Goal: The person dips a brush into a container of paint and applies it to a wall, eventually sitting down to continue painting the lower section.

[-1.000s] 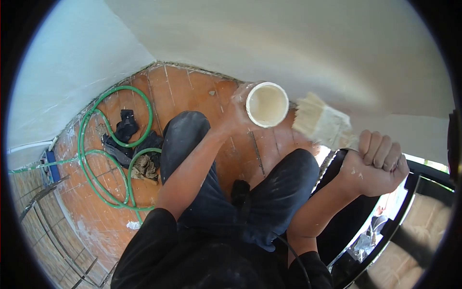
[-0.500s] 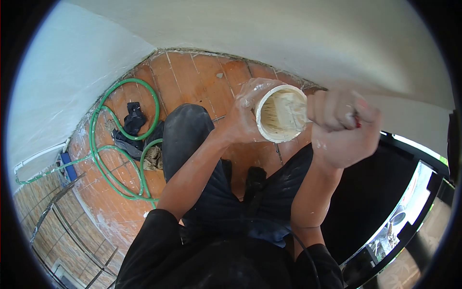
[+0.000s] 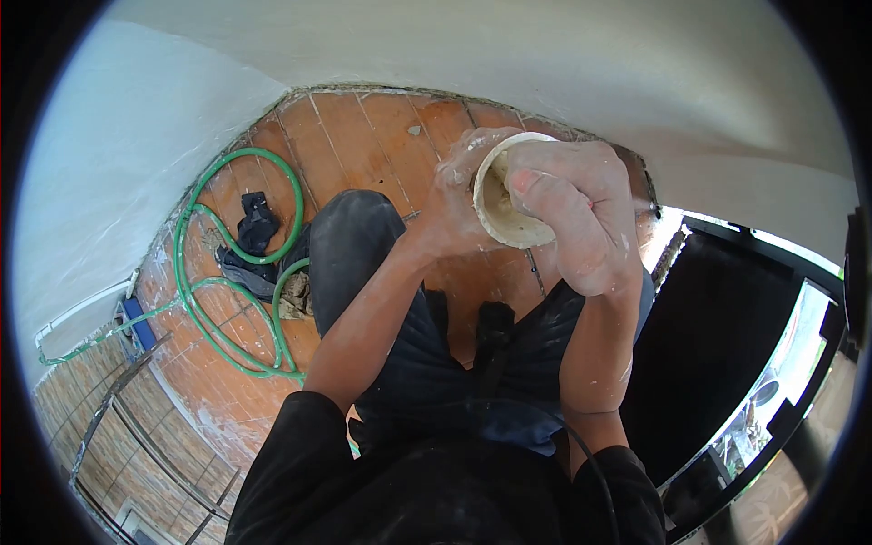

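Note:
A white round container (image 3: 490, 213) with pale, creamy paste inside is tilted in front of me, above the tiled floor. My left hand (image 3: 459, 195) is wrapped round its outer left side, with pale smears on the skin. Over the container's opening, my right hand (image 3: 581, 204) is closed in a fist round a tool whose shape is hidden. Only a small red bit of that tool shows beside the fingers. Pale spots mark my right hand and forearm too.
A coiled green hose (image 3: 183, 263) and dark cloths (image 3: 258, 222) lie on the orange tiled floor (image 3: 350, 150) at the left. Pale walls (image 3: 436, 45) rise ahead. A black panel (image 3: 718, 327) stands at the right, metal bars (image 3: 150, 445) at the lower left.
My right hand has moved left from beside the rim to over the container's opening. The paste-covered tool end that showed at the opening is now hidden. The container has shifted slightly left and up.

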A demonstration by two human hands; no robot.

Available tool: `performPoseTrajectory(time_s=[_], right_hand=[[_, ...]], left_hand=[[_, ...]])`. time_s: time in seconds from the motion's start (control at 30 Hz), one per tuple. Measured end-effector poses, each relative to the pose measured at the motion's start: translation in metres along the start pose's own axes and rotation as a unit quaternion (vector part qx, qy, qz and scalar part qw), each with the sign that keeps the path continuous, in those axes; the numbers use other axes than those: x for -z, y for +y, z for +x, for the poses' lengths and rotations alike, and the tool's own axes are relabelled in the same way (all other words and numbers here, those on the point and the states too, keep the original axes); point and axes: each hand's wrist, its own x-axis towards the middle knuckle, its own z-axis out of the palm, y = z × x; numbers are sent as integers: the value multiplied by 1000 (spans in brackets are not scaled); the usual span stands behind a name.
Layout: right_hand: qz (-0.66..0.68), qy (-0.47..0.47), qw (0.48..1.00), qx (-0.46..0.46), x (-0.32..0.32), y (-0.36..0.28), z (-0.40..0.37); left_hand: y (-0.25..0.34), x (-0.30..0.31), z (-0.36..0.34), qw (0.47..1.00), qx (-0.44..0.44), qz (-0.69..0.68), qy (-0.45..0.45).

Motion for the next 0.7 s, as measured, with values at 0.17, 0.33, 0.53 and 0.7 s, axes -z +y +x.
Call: performPoseTrajectory(time_s=[0.17,0.33,0.53,0.7], right_hand=[[56,1,996,-71,3,-8,-3],[144,60,987,30,17,-7,-11],[-6,-34,991,128,2,-5,-2],[221,1,974,49,10,-4,-1]], left_hand=[[1,0,-2,999,-12,34,-3],[2,5,-1,998,-30,-46,41],[7,7,-1,996,-47,59,39],[7,12,1,997,-34,-23,62]])
